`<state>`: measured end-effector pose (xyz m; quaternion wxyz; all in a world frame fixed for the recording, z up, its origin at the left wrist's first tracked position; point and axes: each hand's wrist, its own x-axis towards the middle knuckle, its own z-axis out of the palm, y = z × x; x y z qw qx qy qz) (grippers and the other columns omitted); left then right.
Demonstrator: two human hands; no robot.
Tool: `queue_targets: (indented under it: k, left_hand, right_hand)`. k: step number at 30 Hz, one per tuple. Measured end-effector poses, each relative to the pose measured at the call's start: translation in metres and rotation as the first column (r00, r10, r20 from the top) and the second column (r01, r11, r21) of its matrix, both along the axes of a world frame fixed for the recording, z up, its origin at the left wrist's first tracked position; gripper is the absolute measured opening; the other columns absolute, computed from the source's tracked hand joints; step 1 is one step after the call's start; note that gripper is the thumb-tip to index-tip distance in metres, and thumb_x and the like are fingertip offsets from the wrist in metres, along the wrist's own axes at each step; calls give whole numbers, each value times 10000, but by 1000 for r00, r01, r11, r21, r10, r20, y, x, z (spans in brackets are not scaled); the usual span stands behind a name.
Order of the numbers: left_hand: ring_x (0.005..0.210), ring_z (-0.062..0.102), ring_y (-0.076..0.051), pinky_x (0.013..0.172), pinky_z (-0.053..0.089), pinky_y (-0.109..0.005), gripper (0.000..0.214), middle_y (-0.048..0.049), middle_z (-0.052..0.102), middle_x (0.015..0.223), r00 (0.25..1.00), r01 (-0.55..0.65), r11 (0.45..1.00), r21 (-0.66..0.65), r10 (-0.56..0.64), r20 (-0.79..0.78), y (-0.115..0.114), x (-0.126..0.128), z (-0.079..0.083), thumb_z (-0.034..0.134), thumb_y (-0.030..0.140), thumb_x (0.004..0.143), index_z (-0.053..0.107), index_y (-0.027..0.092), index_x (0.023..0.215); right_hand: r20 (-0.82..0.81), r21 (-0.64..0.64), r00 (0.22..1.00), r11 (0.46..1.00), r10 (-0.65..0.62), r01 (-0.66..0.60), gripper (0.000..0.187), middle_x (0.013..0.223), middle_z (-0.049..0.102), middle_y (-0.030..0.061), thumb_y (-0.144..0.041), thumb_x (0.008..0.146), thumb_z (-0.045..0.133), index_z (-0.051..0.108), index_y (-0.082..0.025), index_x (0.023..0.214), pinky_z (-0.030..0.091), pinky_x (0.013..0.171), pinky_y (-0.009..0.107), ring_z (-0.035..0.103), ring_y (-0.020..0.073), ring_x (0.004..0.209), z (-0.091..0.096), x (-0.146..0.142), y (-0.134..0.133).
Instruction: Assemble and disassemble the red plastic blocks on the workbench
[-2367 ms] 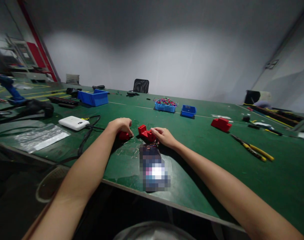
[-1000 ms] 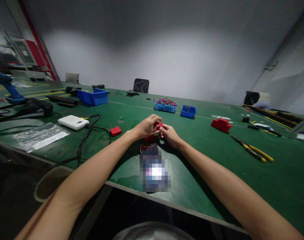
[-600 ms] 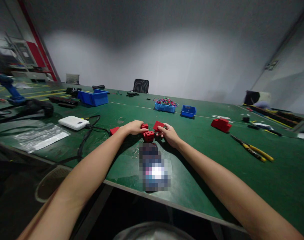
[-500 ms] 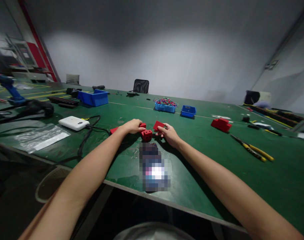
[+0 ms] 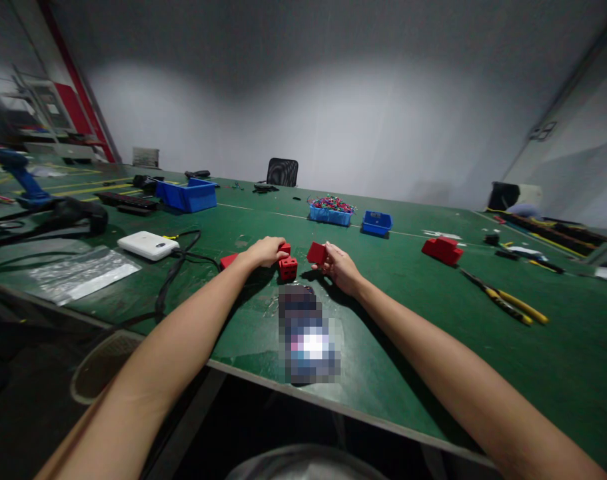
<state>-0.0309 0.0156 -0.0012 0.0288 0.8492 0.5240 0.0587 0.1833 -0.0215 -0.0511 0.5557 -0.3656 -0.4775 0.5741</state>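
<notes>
My left hand [image 5: 264, 252] is closed over a small red block [image 5: 286, 266] that rests on the green table [image 5: 433, 313]. My right hand [image 5: 339, 267] pinches a flat red piece [image 5: 316, 253] and holds it tilted just above the table, a little right of the block. A second flat red piece [image 5: 228, 261] lies behind my left wrist. A blurred dark phone [image 5: 307, 333] lies flat in front of both hands.
A white power bank [image 5: 148, 245] with a black cable and a clear plastic bag [image 5: 78, 273] lie left. Blue bins [image 5: 187, 195] [image 5: 330, 212] [image 5: 376, 223] stand further back. A red part [image 5: 442, 249] and yellow-handled pliers [image 5: 508, 302] lie right. The table's near edge runs under my forearms.
My left hand let go of one flat red piece at the left and came to the block. The hands met, then drew apart; my right hand now holds the flat piece away from the block.
</notes>
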Motion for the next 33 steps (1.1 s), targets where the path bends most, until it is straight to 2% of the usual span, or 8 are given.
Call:
queue_targets:
  k: [7, 16, 20, 23, 26, 30, 33]
  left_hand:
    - [909, 626, -216, 725, 426, -258, 211, -101, 675, 1040, 998, 28, 999, 21, -29, 53, 1, 2, -4, 501, 293, 856, 599, 185, 1007]
    - [803, 628, -197, 656, 422, -252, 202, -91, 685, 979, 999, 12, 1000, -19, -11, 36, -2, 2, -2, 498, 302, 847, 602, 185, 975]
    - [830, 634, -199, 665, 435, -251, 245, -107, 681, 1043, 1000, -9, 999, -31, 9, 21, -3, 2, -1, 493, 342, 852, 605, 178, 995]
    - [895, 642, -220, 693, 451, -256, 324, -130, 670, 1102, 995, -95, 994, -56, 94, -20, -4, 2, 2, 493, 415, 849, 613, 171, 1024]
    - [929, 647, -243, 710, 462, -270, 383, -151, 668, 1114, 990, -136, 987, -90, 131, -56, -3, 2, 3, 479, 464, 850, 634, 159, 1023]
    - [929, 650, -254, 719, 466, -278, 379, -153, 678, 1100, 995, -99, 990, -97, 95, -38, 3, 0, 0, 481, 459, 850, 653, 161, 1009]
    - [925, 647, -247, 721, 462, -268, 353, -135, 687, 1071, 998, -69, 995, -75, 69, -2, 6, -2, -2, 503, 451, 840, 657, 176, 1000]
  right_hand:
    - [-25, -4, 1000, 1000, -2, 2, 266, 805, 678, 10, -281, 629, 740, 589, -190, 827, 484, 595, 232, 632, 141, 710, 1, 3, -1]
    - [-68, -23, 998, 1000, 5, -7, 249, 840, 713, 59, -251, 640, 779, 660, -148, 834, 516, 789, 289, 664, 160, 791, -6, 4, 5]
    - [29, 13, 999, 1000, 22, -22, 264, 882, 717, 74, -290, 640, 799, 695, -135, 826, 514, 800, 276, 657, 159, 816, -8, 6, 5]
    - [103, 27, 994, 999, 36, -39, 295, 906, 708, 67, -303, 637, 804, 684, -147, 856, 520, 787, 274, 657, 162, 842, -7, 7, 3]
    - [33, 26, 998, 999, 46, -47, 366, 926, 698, 42, -253, 618, 810, 630, -180, 928, 532, 809, 290, 669, 161, 855, -5, 7, 0]
    - [1, 15, 997, 997, 72, -72, 559, 915, 691, 16, -142, 564, 811, 551, -218, 1053, 546, 804, 292, 680, 154, 829, -4, 8, -2]
    - [-13, 11, 997, 997, 75, -75, 554, 924, 690, 25, -127, 573, 798, 541, -214, 1055, 556, 793, 296, 682, 161, 832, -4, 8, -1]
